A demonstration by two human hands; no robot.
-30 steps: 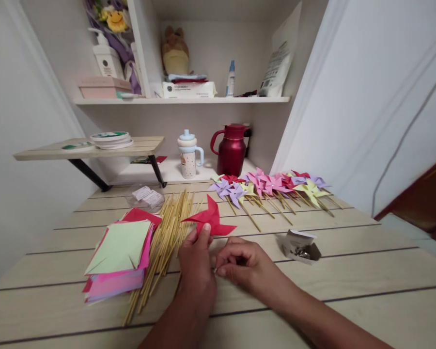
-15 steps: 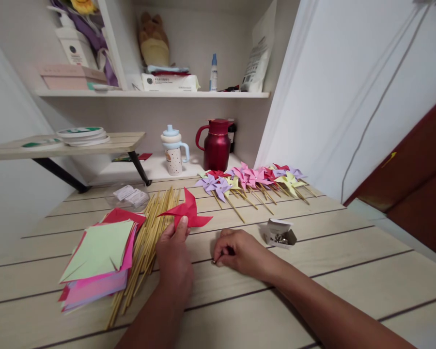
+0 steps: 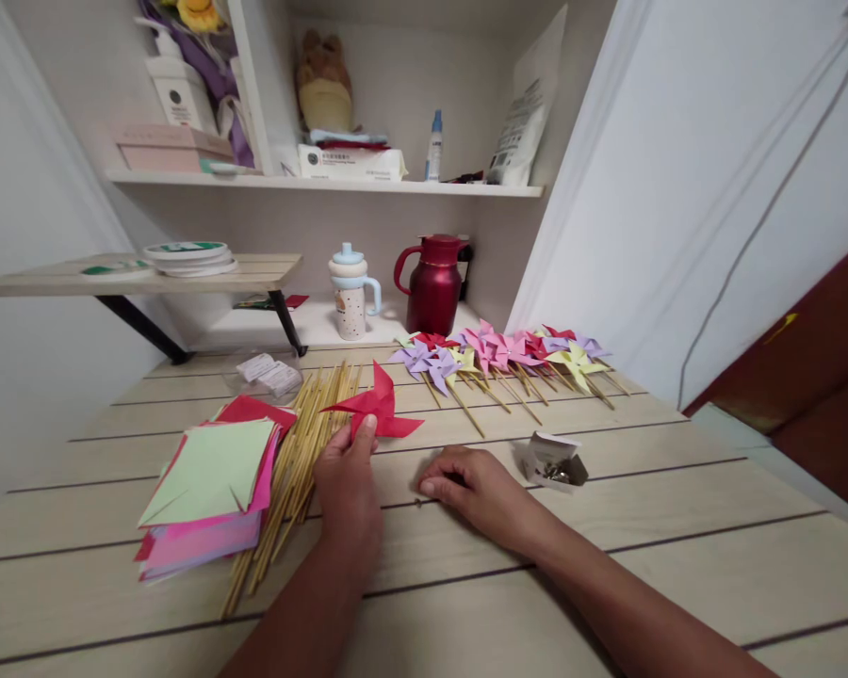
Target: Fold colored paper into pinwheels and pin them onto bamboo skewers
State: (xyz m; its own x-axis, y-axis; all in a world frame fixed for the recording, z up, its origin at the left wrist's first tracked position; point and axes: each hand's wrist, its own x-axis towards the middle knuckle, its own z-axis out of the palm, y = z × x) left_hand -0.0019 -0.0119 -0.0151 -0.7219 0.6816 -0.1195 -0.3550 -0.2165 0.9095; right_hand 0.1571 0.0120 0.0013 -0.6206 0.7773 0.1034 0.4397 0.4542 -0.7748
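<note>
- A stack of cut paper squares [image 3: 208, 490], green on top with pink and red under it, lies at the left of the bench [image 3: 678, 527]; it is not being touched.
- Just right of the stack lies a bundle of thin wooden sticks [image 3: 293, 461], fanned lengthwise away from the person.
- The left hand [image 3: 346, 485] pinches the folded red pinwheel head [image 3: 376, 411] at its lower edge, thumb on top, and holds it up just above the far end of the sticks. The fingers are closed on the paper.
- The pinwheel head looks like four pointed red blades folded to the centre, crisp and light, with no stick on it. It would crumple under a hard squeeze.
- The step in hand appears to be fastening: the blades are gathered and want a pin through the centre.
- A small dark pin [image 3: 418, 504] lies on the bench just under the fingertips of the right hand [image 3: 477, 490], which rests knuckles-up with fingers curled loosely and nothing gripped in it.
- The next move likely calls for a fine fingertip pinch on that pin while the left hand keeps the blades together.
- Farther right sits an open small paper box of pins [image 3: 552, 461].
- Behind it, a row of finished pinwheels [image 3: 498, 356] on sticks lies across the bench.
</note>
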